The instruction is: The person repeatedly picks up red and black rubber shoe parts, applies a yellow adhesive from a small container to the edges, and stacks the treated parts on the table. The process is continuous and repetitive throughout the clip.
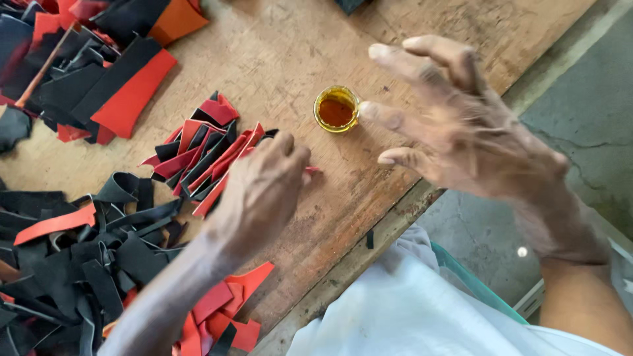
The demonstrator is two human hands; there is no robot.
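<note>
A worn wooden table (277,59) fills most of the view, its grain scratched and stained, its near edge chipped and running diagonally above a grey, cracked concrete floor (580,112). The person's lap below that edge is covered in pale cloth (409,310).

Toward the table's middle, not far from the near edge, sits a small round pot (336,109), its rim yellowish and its inside a glossy orange-red liquid. Just to its left lies a loose fan of short strips (208,155), red on one face and black on the other, flat and matte like cut leather or rubber. More of the same material is heaped at the far left corner as broader pieces (99,79), and along the left edge as a tangle of curling black offcuts (86,244). A few red scraps (227,310) lie by the near edge.

The left hand (260,194) is curled, fingers drawn together over the end of the strips, with a red tip showing beside its knuckles; it seems pinched on a strip, though the grip itself is hidden. The right hand (455,125) hovers open, fingers spread apart, fingertips close to the pot, holding nothing.
</note>
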